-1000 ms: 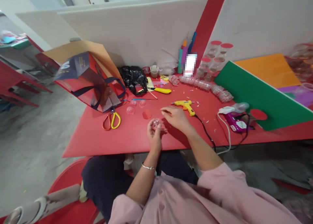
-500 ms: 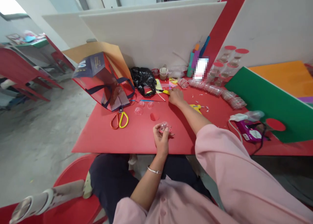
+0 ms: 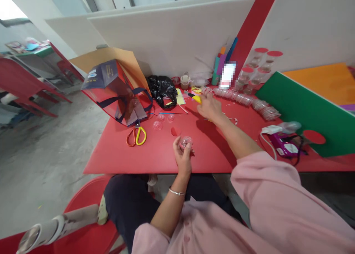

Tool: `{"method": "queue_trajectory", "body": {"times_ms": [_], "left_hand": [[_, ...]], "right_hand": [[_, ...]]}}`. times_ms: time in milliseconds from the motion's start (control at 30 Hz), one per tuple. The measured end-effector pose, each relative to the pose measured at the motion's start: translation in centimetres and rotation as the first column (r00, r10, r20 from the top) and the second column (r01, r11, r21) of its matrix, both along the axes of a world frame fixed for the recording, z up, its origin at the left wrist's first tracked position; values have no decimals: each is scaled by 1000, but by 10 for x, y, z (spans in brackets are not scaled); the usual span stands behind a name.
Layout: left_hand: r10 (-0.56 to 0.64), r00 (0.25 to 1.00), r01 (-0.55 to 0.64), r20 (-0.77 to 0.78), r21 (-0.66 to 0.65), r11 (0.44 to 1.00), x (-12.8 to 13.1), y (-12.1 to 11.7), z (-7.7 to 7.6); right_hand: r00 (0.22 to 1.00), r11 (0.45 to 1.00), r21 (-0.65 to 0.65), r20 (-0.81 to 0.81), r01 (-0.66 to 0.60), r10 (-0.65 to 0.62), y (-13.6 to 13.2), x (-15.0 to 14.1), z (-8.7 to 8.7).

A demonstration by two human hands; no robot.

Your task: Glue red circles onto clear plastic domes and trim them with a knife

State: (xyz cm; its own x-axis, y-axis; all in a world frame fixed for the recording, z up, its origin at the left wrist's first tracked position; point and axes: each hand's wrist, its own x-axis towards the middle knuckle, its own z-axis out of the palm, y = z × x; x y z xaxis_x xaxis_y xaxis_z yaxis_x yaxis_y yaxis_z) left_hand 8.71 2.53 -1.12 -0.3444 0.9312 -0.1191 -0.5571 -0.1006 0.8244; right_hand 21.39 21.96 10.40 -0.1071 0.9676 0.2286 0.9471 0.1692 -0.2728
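Ahead of the left hand (image 3: 183, 159) pinching a clear cup (image 3: 186, 140), the right hand (image 3: 210, 107) grips a yellow cutter (image 3: 196, 98), seemingly readying it, the next move needing steady aim.

The right hand (image 3: 210, 107) hides part of the yellow knife (image 3: 196, 98). The bag (image 3: 103, 89) hides the tips of the scissors (image 3: 140, 128). The phone (image 3: 227, 75) is too blurry to read.

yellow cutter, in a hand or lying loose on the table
In a hand: the right hand grips the yellow cutter by its handle, its dark end sticking out past the fingers.
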Motion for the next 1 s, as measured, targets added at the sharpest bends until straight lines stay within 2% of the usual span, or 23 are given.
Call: {"method": "queue_trajectory", "body": {"times_ms": [67, 133, 167, 267, 333, 433, 533, 600, 800, 1000], "left_hand": [[14, 999, -15, 42, 20, 1000, -2, -2, 2], [-7, 997, 2, 80, 59, 998, -6, -6, 5], [-35, 996, 28, 88, 76, 997, -8, -10, 6], [-128, 989, 121, 78, 85, 989, -15, -28, 12], [-149, 986, 143, 70, 81, 986, -20, -43, 16], [-132, 989, 126, 60, 88, 988, -28, -64, 24], [-80, 995, 75, 51, 93, 993, -38, -79, 32], [-34, 999, 30, 41, 88, 996, -44, -87, 37], [74, 997, -71, -36, 68, 995, -58, -103, 49], [102, 992, -95, -68, 91, 991, -58, -106, 48]], "right_hand": [[984, 998, 54, -172, -37, 46, -52, 21, 3], [908, 988, 96, -392, -119, 148, -111, 39, -4], [854, 987, 108, -498, -116, 155, -141, 45, -12], [710, 998, 22, -702, -56, 55, -214, 52, -38], [675, 997, 3, -736, -74, 53, -244, 49, -49], [716, 974, 57, -669, -217, 199, -264, 38, -49], [754, 920, 141, -534, -365, 381, -270, 27, -39], [768, 893, 179, -458, -414, 448, -274, 22, -35], [764, 862, 208, -399, -463, 506, -286, 12, -41], [769, 859, 228, -384, -458, 511, -291, 5, -36]]}}
